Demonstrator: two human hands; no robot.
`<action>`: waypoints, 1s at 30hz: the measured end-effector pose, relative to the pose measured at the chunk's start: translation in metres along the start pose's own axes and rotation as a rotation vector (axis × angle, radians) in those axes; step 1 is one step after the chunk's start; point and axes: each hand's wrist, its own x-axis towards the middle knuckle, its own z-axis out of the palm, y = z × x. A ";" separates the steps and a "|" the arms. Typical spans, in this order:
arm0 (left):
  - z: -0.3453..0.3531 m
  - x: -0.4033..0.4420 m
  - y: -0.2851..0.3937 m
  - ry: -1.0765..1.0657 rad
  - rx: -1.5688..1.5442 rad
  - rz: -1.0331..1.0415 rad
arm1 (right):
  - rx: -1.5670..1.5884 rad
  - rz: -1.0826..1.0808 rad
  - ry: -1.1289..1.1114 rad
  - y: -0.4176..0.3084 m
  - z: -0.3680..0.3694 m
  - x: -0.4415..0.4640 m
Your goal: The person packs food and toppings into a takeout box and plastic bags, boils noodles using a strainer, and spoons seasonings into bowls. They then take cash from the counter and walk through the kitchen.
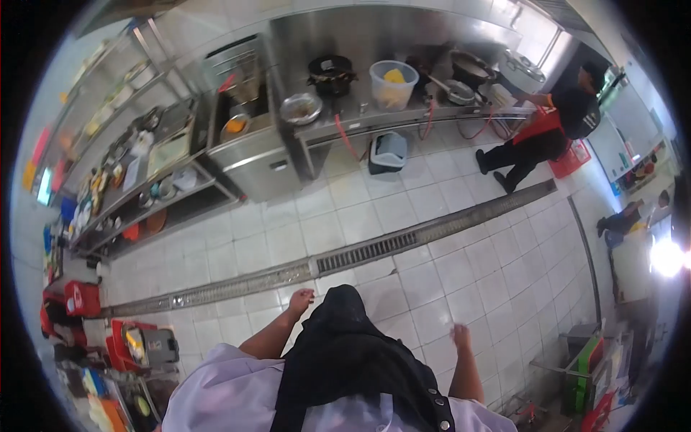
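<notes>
My left hand (301, 299) hangs in front of the black apron (345, 338), above the tiled floor. Its fingers are loosely bent, and I see nothing in them. Off to the other side, my right hand (461, 335) is held over the white floor tiles, fingers partly spread and a little blurred. It also appears to hold nothing. Neither hand touches any kitchen item.
A metal floor drain (367, 252) crosses the tiles ahead. Beyond it stand a fryer (252, 162) and a steel counter (324, 129) with pots and a plastic tub (394, 90). A grey bin (389, 153) sits below. Another person (551, 129) works at the far right.
</notes>
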 end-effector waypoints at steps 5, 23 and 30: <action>0.109 0.205 0.217 -0.052 -0.204 0.037 | 0.357 -0.189 -0.031 -0.282 0.063 0.119; 0.381 0.769 0.755 -0.388 -0.534 0.037 | 0.774 1.327 0.287 -0.158 0.275 -0.329; 0.350 0.556 0.626 -0.308 -0.406 0.050 | 1.157 1.193 0.384 -0.220 0.417 -0.324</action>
